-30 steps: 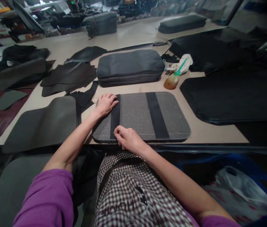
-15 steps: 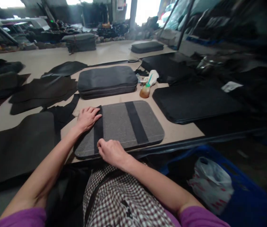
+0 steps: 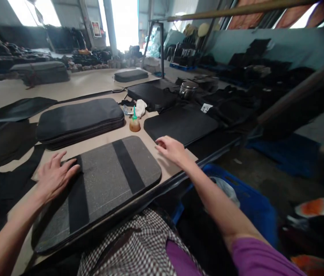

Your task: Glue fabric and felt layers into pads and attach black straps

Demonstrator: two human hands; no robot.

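Observation:
A grey rounded panel (image 3: 101, 180) lies on the table's near edge, crossed by a left black strip (image 3: 77, 203) and a right black strip (image 3: 128, 166). My left hand (image 3: 54, 174) rests with fingers spread at the panel's upper left, its fingertips on the top of the left strip. Off the panel's right side, my right hand (image 3: 171, 148) is over the table beside a flat black panel (image 3: 180, 122). Its fingers are slightly curled and apart, with nothing seen between them.
Behind the grey panel sit a stack of dark panels (image 3: 81, 119) and a small bottle (image 3: 135, 123) with a green nozzle, next to a white cloth (image 3: 141, 108). Black pieces (image 3: 9, 176) lie at the left. A blue crate (image 3: 254, 207) stands below the table edge at the right.
The view has turned right. My right hand has left the bottom of the left strip and moved right, off the panel, its fingers opening. My left hand stays near the strip's top.

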